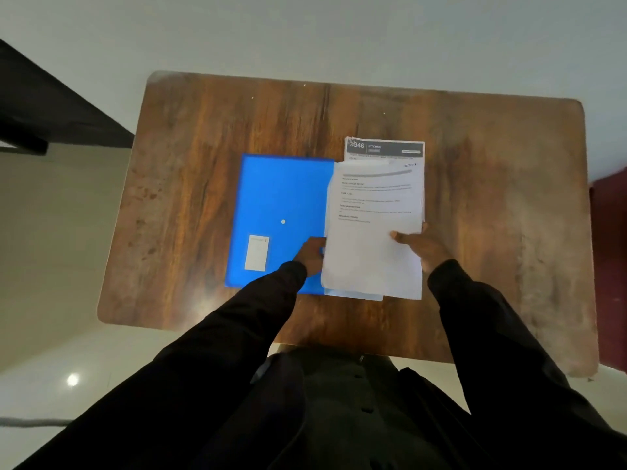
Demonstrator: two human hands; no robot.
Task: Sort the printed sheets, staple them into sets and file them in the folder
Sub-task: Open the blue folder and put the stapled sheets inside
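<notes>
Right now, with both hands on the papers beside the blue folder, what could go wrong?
1. The stack of sheets looks uneven: a sheet with a dark header sticks out at the far end, so sets may get mixed or stapled crooked.
2. The right hand pinches only the near part of the stack, so loose sheets could slide apart.
3. The left hand rests where the stack meets the blue folder; moving it could shift both.

1 folder (pixel 281 198), 2 hands (pixel 310 254)
</notes>
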